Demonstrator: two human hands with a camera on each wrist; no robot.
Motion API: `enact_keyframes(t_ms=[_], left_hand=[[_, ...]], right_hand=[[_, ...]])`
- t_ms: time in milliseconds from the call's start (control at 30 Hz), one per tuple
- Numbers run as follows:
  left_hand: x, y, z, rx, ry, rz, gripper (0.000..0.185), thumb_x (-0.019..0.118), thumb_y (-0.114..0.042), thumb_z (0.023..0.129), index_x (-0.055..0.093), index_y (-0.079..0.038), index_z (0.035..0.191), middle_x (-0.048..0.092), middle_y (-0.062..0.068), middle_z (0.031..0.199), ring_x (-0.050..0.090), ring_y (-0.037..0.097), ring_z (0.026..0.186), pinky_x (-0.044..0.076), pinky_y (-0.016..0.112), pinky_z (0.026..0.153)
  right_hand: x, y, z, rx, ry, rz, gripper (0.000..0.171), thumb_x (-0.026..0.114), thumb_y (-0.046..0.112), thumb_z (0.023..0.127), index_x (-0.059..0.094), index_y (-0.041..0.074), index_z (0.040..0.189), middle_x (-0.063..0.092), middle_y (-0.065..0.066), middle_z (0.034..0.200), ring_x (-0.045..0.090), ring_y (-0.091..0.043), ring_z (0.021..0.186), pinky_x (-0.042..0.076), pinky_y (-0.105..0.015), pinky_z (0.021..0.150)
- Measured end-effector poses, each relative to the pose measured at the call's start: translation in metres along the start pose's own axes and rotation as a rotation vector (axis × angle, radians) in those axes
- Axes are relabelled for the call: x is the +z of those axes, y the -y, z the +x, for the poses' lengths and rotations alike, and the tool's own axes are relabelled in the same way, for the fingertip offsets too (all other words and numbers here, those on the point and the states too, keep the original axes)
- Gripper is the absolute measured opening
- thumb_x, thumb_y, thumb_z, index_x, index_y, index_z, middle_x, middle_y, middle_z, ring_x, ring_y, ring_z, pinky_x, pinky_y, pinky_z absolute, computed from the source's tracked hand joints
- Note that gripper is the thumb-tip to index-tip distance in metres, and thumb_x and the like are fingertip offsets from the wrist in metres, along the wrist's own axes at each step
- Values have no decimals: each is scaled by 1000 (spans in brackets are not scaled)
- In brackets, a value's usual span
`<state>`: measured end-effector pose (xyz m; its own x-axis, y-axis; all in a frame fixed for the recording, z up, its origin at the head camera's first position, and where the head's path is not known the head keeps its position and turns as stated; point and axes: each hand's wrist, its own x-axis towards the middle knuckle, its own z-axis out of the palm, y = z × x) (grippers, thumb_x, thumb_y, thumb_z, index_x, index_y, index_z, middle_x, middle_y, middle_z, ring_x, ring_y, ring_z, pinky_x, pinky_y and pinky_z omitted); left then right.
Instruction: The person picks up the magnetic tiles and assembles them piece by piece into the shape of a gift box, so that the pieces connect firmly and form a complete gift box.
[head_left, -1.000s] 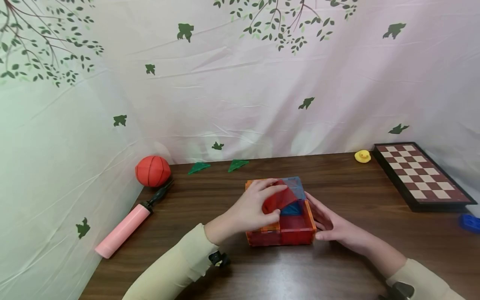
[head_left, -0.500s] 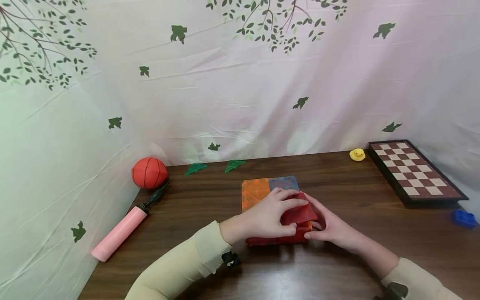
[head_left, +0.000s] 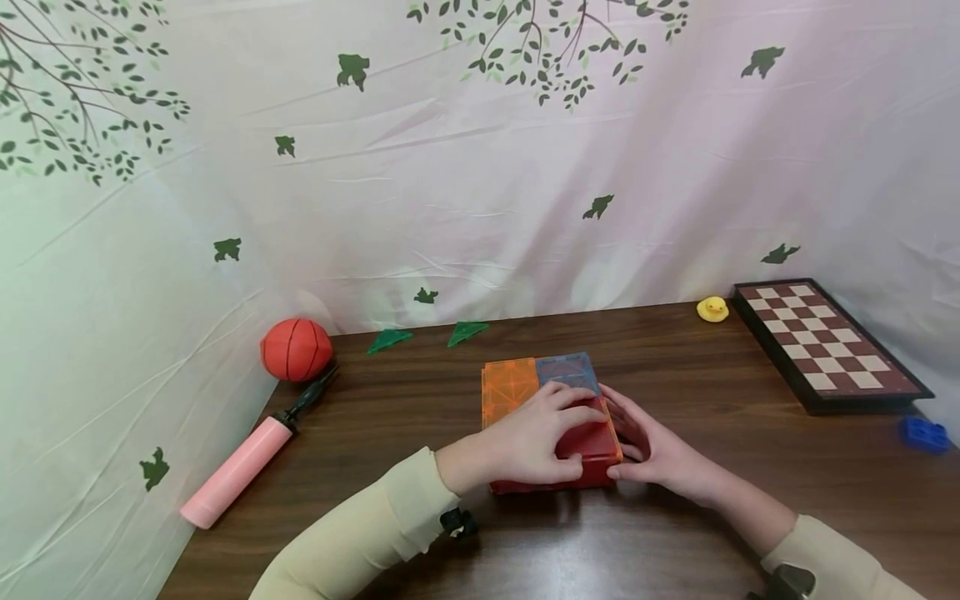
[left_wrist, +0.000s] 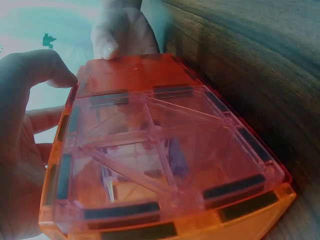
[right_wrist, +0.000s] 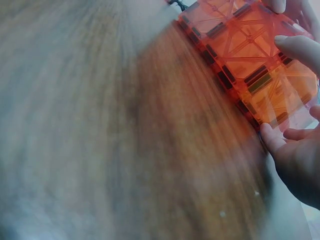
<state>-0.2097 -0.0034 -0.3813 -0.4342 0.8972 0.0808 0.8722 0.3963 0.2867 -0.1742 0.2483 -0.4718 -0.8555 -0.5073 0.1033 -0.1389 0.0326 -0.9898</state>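
A box of translucent magnetic tiles [head_left: 592, 475] stands on the table, its top showing an orange tile [head_left: 508, 385] and a blue tile [head_left: 566, 369]. Over its near right corner lies a red square tile [head_left: 588, 437]. My left hand [head_left: 536, 437] holds this tile from above, fingers bent across it and thumb at the front edge. On the box's right side, my right hand [head_left: 660, 446] grips the wall, with the thumb [right_wrist: 271, 135] at the near lower corner. The left hand covers part of the top.
Two green triangular tiles [head_left: 389, 339] lie behind the box. At left are a red ball [head_left: 296, 350] and a pink hand pump [head_left: 238, 471]. A yellow toy duck [head_left: 712, 309], a checkered board [head_left: 828, 337] and a blue block [head_left: 925, 434] are at right.
My left hand has carried the red tile right and toward me, then lowered it over the opening at the near right corner. The right hand has stayed at the box's side.
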Motion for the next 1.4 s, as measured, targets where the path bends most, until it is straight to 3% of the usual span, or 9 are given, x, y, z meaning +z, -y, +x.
enact_keyframes(t_ms=[167, 300, 467, 533, 633, 767, 933, 1100, 1400], left_hand=[[-2, 2, -13, -29, -46, -22, 52, 65, -30, 92, 58, -16, 142, 44, 6, 154, 36, 21, 137, 38, 30, 109], [-2, 5, -39, -145, -220, -131, 56, 65, -28, 94, 53, -10, 146, 41, 11, 156, 33, 26, 142, 39, 45, 111], [8, 14, -80, -427, -442, -382, 68, 66, -29, 97, 38, -2, 153, 37, 16, 158, 32, 34, 145, 33, 55, 113], [15, 18, -94, -507, -463, -527, 73, 68, -29, 97, 33, -1, 155, 36, 19, 157, 35, 37, 144, 34, 57, 113], [25, 22, -108, -564, -445, -776, 77, 70, -26, 97, 29, 2, 156, 35, 24, 157, 38, 42, 141, 36, 58, 110], [41, 24, -116, -571, -383, -1011, 80, 72, -21, 96, 25, -1, 158, 33, 25, 158, 39, 41, 142, 37, 55, 111], [54, 23, -116, -552, -409, -1128, 83, 76, -9, 93, 25, -7, 159, 32, 20, 158, 41, 37, 141, 43, 44, 108], [57, 22, -114, -543, -453, -1148, 81, 74, -1, 92, 27, -6, 158, 33, 22, 157, 42, 40, 139, 47, 42, 104], [56, 31, -114, -538, -416, -1039, 74, 71, -7, 96, 31, -9, 159, 35, 18, 159, 44, 36, 139, 41, 49, 109]], right_hand=[[-1, 0, 3, 26, 33, 16, 101, 75, 0, 90, 9, 17, 165, 11, -22, 166, 29, -26, 148, 42, -24, 105], [-12, 5, 2, 90, 98, 71, 89, 65, 3, 97, 9, 20, 165, 9, -21, 167, 21, -41, 149, 41, -26, 106], [-31, 15, 5, 154, 109, 144, 63, 41, 11, 108, 14, 14, 165, 6, -21, 168, 37, -18, 145, 42, -28, 107], [-37, 17, 12, 157, 72, 151, 59, 38, 16, 110, 15, 10, 164, 8, -22, 167, 44, -8, 138, 43, -29, 107], [-41, 16, 25, 154, -11, 137, 58, 37, 24, 111, 17, 7, 163, 16, -23, 165, 48, -4, 133, 44, -28, 105], [-42, 13, 48, 173, -94, 113, 61, 39, 35, 112, 22, 5, 162, 23, -22, 164, 46, -14, 137, 44, -26, 104], [-37, 10, 71, 219, -119, 85, 68, 44, 42, 110, 24, 0, 159, 35, -21, 157, 48, -20, 133, 45, -23, 101], [-35, 8, 77, 220, -116, 96, 68, 43, 42, 110, 28, -7, 155, 51, -15, 142, 57, -13, 119, 49, -24, 97], [-40, 8, 69, 202, -120, 92, 63, 44, 39, 110, 33, -6, 152, 51, -14, 141, 57, -15, 120, 49, -26, 98]])
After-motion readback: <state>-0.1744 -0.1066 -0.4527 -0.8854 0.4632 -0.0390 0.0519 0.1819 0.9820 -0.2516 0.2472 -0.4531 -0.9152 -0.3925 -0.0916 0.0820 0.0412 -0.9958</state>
